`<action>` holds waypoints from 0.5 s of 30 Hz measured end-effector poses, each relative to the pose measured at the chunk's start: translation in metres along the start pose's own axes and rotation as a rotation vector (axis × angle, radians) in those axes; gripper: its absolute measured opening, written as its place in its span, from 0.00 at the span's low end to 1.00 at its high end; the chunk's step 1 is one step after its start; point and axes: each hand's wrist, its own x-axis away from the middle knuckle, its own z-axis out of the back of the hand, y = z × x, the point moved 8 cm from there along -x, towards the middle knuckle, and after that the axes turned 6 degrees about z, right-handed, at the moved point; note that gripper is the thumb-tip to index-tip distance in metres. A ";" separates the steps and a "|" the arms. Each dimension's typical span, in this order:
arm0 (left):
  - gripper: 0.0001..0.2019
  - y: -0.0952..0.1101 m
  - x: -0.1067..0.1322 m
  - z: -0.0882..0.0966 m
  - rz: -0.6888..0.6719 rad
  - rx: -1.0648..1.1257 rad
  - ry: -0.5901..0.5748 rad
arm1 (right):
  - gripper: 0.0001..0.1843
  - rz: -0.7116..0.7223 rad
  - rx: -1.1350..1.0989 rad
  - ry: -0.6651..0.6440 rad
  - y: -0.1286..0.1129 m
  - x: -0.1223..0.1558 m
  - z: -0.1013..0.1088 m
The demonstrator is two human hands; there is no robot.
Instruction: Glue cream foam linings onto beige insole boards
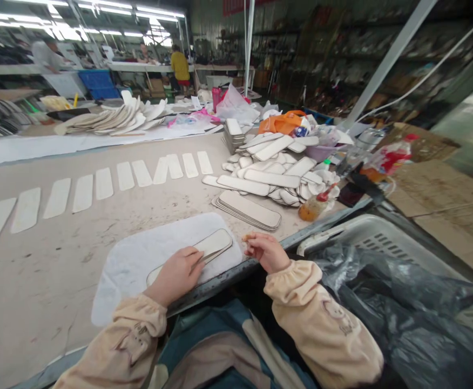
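My left hand [178, 274] lies over a long white strip with rounded ends and a dark edge [217, 243], its fingers closed on the strip's near side. The strip seems to have two layers, slightly parted at the right end. Beneath it is a translucent white sheet [129, 262] on the table. Just right of the sheet, my right hand [265, 251] is raised at the table edge, thumb and fingers pinched together; whatever may be between them is too small to make out. A neat stack of similar strips [250, 209] lies beyond my right hand.
White pieces [83, 193] lie in a row across the table. A loose heap of strips [275, 167] sits at the right, with a bottle of amber liquid [312, 208] beside it. A plastic basket [358, 232] holding dark plastic stands below the right edge.
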 end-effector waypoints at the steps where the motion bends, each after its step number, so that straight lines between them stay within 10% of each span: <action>1: 0.16 0.002 0.001 -0.002 0.000 -0.023 0.022 | 0.13 0.005 -0.010 0.010 -0.001 0.002 0.003; 15: 0.17 0.026 0.032 -0.016 -0.263 -0.107 0.283 | 0.23 0.100 0.141 0.083 -0.025 0.028 0.036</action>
